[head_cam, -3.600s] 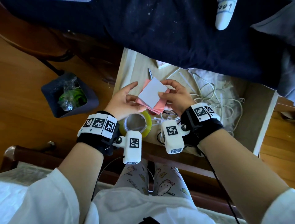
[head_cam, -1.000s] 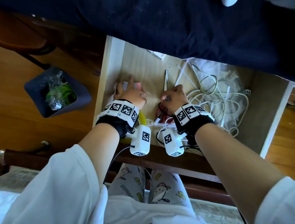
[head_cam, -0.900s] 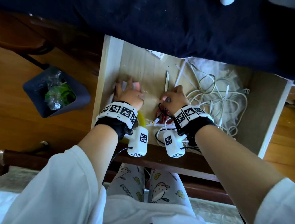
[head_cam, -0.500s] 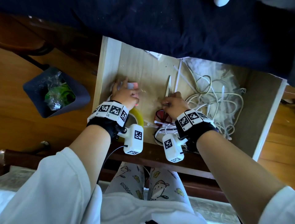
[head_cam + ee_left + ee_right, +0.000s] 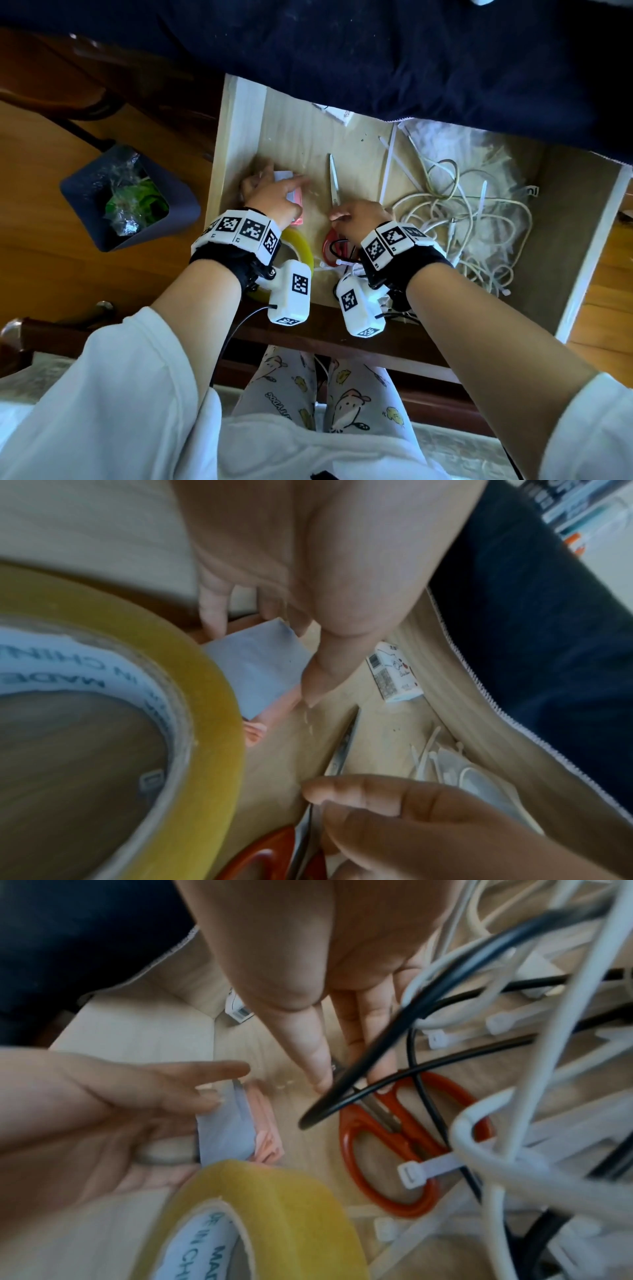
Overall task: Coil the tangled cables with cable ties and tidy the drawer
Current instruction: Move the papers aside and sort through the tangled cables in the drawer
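Note:
In the head view the pale wooden drawer [image 5: 239, 137] stands pulled out. My left hand [image 5: 274, 188] lies with straight fingers on a white-and-pink sticky note pad [image 5: 295, 198] by the left wall; the left wrist view shows the thumb tip at the pad [image 5: 257, 666] corner. My right hand [image 5: 342, 216] pinches the red-handled scissors [image 5: 334, 181] near the pivot between thumb and forefinger [image 5: 373, 1056]. A tangle of white cables [image 5: 462, 212] fills the drawer's right half, with loose white cable ties [image 5: 387, 161] beside it. A black cable [image 5: 377, 1053] crosses the scissors [image 5: 411, 1137].
A yellow tape roll [image 5: 298, 243] lies under my left wrist at the drawer's front. A small barcoded white box [image 5: 337, 114] sits at the back. Dark cloth [image 5: 376, 51] overhangs the drawer's rear. A dark bin [image 5: 130, 198] with plastic waste stands on the floor, left.
The pad, held up by both hands earlier, now lies at the drawer's left under my left hand. My right hand went to the scissors, whose red handles now show.

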`<state>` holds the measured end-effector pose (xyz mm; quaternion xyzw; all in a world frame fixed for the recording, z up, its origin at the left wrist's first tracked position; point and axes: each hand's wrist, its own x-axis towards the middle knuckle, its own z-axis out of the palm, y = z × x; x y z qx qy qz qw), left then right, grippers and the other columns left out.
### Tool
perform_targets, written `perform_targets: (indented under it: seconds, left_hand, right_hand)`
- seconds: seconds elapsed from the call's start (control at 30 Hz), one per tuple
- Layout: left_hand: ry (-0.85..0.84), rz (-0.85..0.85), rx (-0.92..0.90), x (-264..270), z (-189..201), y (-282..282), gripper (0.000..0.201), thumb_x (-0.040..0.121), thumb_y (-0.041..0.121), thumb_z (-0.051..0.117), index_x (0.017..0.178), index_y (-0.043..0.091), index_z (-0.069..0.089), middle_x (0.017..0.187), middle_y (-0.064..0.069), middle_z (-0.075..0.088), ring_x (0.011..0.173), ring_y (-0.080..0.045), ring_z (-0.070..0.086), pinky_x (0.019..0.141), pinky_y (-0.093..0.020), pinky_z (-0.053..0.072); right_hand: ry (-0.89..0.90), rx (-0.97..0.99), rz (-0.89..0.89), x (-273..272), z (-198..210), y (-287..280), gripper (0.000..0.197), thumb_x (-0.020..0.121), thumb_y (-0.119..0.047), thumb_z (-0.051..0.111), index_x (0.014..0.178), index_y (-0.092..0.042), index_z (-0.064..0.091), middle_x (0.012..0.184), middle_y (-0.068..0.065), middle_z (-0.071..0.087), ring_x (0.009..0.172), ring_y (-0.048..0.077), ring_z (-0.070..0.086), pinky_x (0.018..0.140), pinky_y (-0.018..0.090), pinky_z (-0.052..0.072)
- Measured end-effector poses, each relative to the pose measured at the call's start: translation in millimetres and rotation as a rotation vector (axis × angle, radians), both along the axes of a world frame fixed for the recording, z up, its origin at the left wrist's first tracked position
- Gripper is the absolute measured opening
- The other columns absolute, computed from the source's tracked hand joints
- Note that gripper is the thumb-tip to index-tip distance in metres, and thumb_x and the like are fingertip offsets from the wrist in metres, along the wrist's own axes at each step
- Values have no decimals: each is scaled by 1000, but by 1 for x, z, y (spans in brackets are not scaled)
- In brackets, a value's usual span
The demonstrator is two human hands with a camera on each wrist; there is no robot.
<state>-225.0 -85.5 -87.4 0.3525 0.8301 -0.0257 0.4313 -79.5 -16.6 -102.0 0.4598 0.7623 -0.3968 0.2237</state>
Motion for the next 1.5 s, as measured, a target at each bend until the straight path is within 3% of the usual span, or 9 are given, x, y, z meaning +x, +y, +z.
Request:
perform_targets:
  seconds: [0.27,0.43,0.7,0.9,1.0,1.13,1.2,1.33,1.5]
  left_hand:
    - [83,-154,-99,2,-11,9,51,81,25,64,126,45,49,159,4,-1,141,-35,10,114,-41,17]
    - [87,-87,-15,7,-3,3,33,87,16,61,116,31,64,148,6,21,132,-33,17,108,-36,25]
    - [-20,-100,43,-1,4,2,45,77,17,68,116,38,61,149,7,28,138,-25,17,109,-32,12]
    - [-127,74,110,-5,21,-8,59,84,16,65,137,35,47,158,2,13,142,-31,9,113,-34,12]
    - [-152,107,148,-6,24,-15,56,88,15,60,140,30,44,156,-4,17,142,-27,12,109,-25,14]
    - [-165,163,230,-5,23,-23,54,89,13,58,140,23,44,155,-5,21,143,-23,14,112,-24,13]
    - [-167,185,266,-4,22,-26,53,90,13,58,140,22,44,157,-6,20,145,-22,11,115,-26,9]
    - [-170,213,300,-3,19,-33,53,90,12,58,141,20,43,158,-6,18,146,-20,8,116,-28,6]
    - [-198,217,269,-2,14,-39,54,92,13,55,143,19,38,159,-5,11,147,-19,6,116,-28,7]
  right_hand:
    - [-54,72,156,-3,1,5,20,83,-18,52,85,-36,62,100,-9,63,106,18,57,102,37,28]
    - [-53,36,149,2,-1,-1,14,83,-20,56,86,-32,64,101,-5,65,100,20,60,88,32,47]
    - [-1,164,-39,4,0,4,6,79,-31,60,83,-30,65,88,-6,67,86,20,63,67,25,47]
    - [-21,140,-4,0,6,13,17,81,-27,58,90,-35,70,92,-12,67,89,14,62,74,24,49]
    - [73,110,-1,-11,6,20,27,82,-22,56,101,-35,70,104,-2,66,95,21,62,83,28,50]
    - [100,294,-62,-35,11,50,56,85,-23,57,138,-26,39,137,13,36,126,30,39,103,37,36]
    - [13,311,-2,-53,12,64,61,85,-27,54,141,-21,32,142,16,37,130,32,34,106,38,30]
    - [-14,160,34,-75,11,78,57,88,-29,48,142,-29,30,138,11,47,119,33,49,99,36,40]
    - [-54,299,95,-68,11,72,62,96,-33,45,147,-14,16,154,11,20,140,30,23,110,41,22]
